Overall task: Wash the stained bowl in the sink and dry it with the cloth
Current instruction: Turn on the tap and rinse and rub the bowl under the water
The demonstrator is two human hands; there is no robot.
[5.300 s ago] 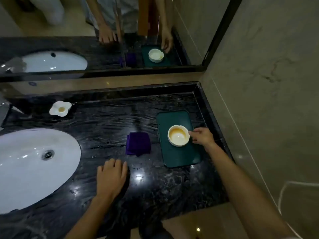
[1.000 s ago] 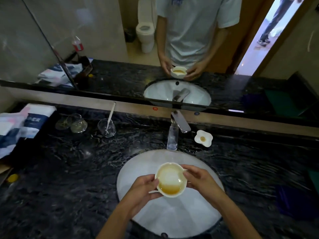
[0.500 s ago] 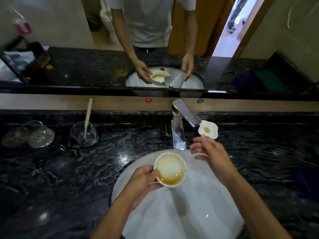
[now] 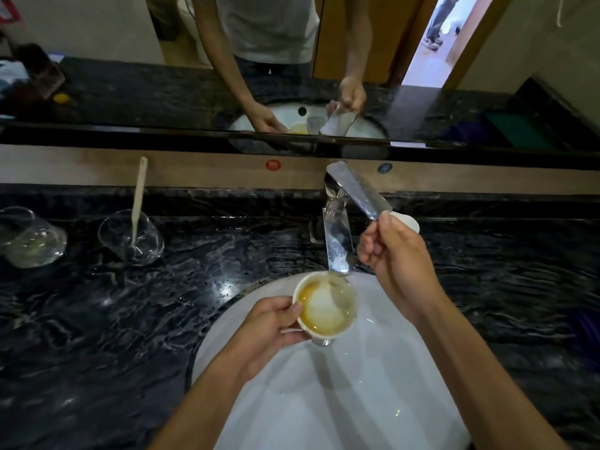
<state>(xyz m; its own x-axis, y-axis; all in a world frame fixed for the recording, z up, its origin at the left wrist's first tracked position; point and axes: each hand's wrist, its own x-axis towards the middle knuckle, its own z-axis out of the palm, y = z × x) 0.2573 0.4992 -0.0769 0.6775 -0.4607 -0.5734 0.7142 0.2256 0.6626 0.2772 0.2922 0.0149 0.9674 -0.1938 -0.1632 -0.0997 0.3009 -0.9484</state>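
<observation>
The white bowl [image 4: 324,305] with an orange-brown stain inside is held over the white sink [image 4: 341,401], right under the chrome faucet spout [image 4: 337,245]. Water runs from the spout into the bowl. My left hand [image 4: 266,329] grips the bowl by its left rim. My right hand [image 4: 396,258] is raised and closed on the end of the faucet's lever handle [image 4: 357,190]. The purple cloth shows only as a dark shape at the far right edge [image 4: 587,332].
Dark marble counter [image 4: 113,319] surrounds the sink. A clear glass with a stick in it [image 4: 131,237] and an overturned glass [image 4: 31,238] stand at the left. A small white dish [image 4: 407,222] peeks out behind my right hand. A mirror runs along the back.
My right hand has left the bowl, risen to the faucet lever and gripped it. Water has started flowing into the bowl, which my left hand moved under the spout.
</observation>
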